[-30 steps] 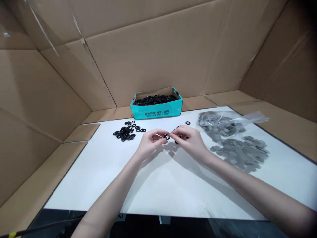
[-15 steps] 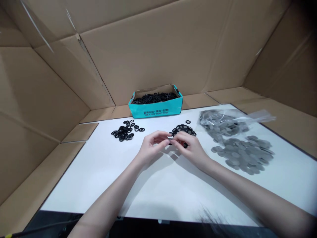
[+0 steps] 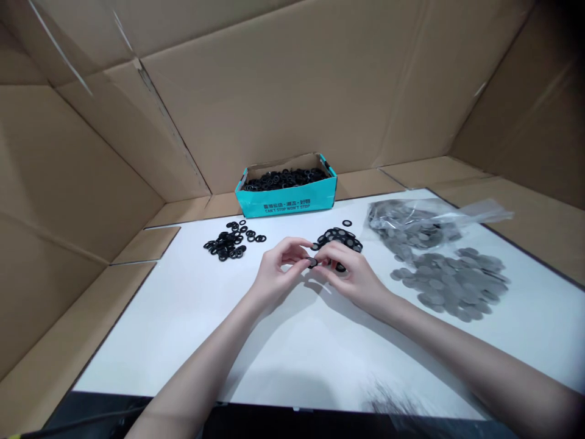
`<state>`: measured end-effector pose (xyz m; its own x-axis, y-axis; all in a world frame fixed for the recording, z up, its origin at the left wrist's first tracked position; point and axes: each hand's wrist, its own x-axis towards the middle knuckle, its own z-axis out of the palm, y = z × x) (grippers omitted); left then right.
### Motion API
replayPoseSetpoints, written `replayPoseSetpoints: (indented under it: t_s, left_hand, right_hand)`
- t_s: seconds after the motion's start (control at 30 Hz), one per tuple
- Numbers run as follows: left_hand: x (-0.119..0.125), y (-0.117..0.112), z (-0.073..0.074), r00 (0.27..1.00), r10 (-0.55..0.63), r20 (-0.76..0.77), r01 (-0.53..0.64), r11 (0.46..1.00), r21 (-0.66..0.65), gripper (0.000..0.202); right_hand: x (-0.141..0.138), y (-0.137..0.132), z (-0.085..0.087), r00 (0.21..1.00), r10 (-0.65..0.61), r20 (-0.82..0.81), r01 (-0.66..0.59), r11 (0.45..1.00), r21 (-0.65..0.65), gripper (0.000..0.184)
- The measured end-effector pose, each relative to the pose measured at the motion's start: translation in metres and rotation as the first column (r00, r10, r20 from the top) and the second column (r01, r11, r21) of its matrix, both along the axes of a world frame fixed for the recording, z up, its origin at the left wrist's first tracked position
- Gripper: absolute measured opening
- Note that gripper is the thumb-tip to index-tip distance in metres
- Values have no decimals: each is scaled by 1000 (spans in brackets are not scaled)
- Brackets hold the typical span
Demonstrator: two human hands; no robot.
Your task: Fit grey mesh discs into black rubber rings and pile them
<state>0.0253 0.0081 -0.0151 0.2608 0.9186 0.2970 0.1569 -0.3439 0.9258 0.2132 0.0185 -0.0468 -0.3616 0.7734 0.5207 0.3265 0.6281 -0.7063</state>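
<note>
My left hand [image 3: 278, 271] and my right hand [image 3: 351, 274] meet fingertip to fingertip over the white table [image 3: 192, 317], pinching one small black ring [image 3: 312, 262] between them. Whether a grey disc sits in the ring I cannot tell. Just behind my right hand lies a small heap of black rings filled with grey discs [image 3: 340, 239]. A pile of plain black rings [image 3: 231, 239] lies to the left of my hands.
A teal box [image 3: 287, 200] full of black rings stands at the back. A loose heap of grey discs [image 3: 454, 280] and a clear plastic bag of discs [image 3: 411, 225] lie at the right. Cardboard walls [image 3: 292, 85] surround the table.
My hands have drawn slightly nearer to me, uncovering the heap of filled rings behind them. They still pinch the ring together.
</note>
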Motion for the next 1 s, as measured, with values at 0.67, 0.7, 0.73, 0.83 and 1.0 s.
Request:
replayPoseSetpoints:
  t_s: [0.67,0.7,0.73,0.83,1.0]
  left_hand:
    - [-1,2,-3,990,-34,-138,56,986,159,9]
    - [-1,2,-3,987,-38,-159,66,982,175,8]
    - [-2,2,-3,983,-40,-180,75,979,189,8]
    - [-3,2,-4,971,-51,-234,102,972,210,10]
    - [-5,2,-4,966,-33,-257,94,969,229,11]
  right_hand:
    - [2,1,7,999,7,-35,-6,1000,27,13]
    - [2,1,8,999,10,-33,-9,1000,27,13]
    - [3,1,8,999,12,-31,-11,1000,27,14]
    - [3,0,9,1000,10,-24,-10,1000,18,14]
    - [3,0,8,1000,12,-21,-12,1000,7,13]
